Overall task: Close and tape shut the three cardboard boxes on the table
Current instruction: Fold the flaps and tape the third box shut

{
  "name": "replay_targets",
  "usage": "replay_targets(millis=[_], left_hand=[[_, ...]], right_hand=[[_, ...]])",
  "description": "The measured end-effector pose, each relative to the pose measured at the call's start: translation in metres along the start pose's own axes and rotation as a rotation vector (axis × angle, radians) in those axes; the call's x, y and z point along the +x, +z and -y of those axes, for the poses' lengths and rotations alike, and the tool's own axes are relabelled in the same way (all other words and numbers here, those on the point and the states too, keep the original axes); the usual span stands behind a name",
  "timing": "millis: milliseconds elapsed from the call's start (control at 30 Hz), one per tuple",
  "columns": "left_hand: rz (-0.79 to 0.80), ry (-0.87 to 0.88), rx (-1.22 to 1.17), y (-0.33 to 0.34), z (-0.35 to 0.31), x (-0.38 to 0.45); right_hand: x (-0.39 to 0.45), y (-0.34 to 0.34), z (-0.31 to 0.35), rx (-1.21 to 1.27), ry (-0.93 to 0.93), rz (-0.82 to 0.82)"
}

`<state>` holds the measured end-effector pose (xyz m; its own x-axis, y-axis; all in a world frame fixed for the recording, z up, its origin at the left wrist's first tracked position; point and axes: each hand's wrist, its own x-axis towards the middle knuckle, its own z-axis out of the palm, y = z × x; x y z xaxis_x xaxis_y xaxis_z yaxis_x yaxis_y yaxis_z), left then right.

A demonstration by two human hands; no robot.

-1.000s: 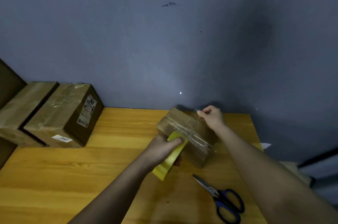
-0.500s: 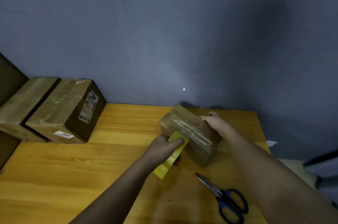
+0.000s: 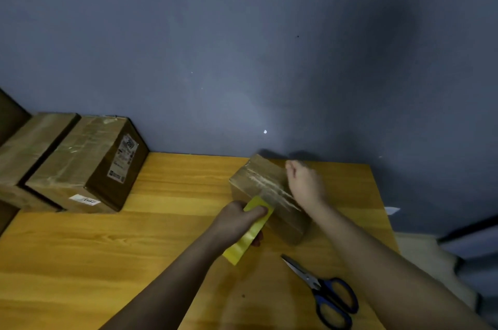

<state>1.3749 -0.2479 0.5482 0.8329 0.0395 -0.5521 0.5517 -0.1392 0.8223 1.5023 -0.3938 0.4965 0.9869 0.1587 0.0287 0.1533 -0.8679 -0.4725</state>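
Left hand (image 3: 237, 218) gripped the yellow tape roll (image 3: 249, 231) against the small brown cardboard box (image 3: 265, 189) to feed tape, while the right hand (image 3: 305, 184), fingers loosely curled, smoothed the seam.

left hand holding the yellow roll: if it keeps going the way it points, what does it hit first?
The left hand points up and right, with the yellow tape roll leading. It would most likely meet the near side of the small cardboard box; they look almost touching, though depth is unclear.

Table (image 3: 175, 243): 3 boxes (image 3: 80, 165), scissors (image 3: 323, 292).
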Motion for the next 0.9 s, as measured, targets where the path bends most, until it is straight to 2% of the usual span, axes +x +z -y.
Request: replay_targets(millis=[100,300,367,467,533,700,900], left_hand=[[-0.008,-0.023,-0.007,0.001,0.006,0.0],[-0.017,-0.011,-0.046,0.007,0.015,-0.004],[-0.012,-0.013,-0.066,0.008,0.018,-0.007],[0.01,-0.052,-0.124,0.01,0.022,-0.009],[-0.002,-0.062,-0.16,0.012,0.026,-0.01],[0.033,-0.044,-0.187,0.011,0.034,-0.013],[0.056,0.093,-0.15,0.008,0.064,-0.023]], right_hand=[[-0.014,0.016,0.008,-0.164,0.014,0.113],[-0.018,0.026,0.004,-0.28,0.028,0.172],[-0.021,0.025,0.004,-0.283,-0.041,0.111],[-0.029,0.024,0.006,-0.235,-0.282,-0.082],[-0.035,0.028,0.005,-0.248,-0.373,-0.116],[-0.053,0.026,0.001,-0.343,-0.309,0.198],[-0.049,0.021,0.0,-0.382,-0.279,0.346]])
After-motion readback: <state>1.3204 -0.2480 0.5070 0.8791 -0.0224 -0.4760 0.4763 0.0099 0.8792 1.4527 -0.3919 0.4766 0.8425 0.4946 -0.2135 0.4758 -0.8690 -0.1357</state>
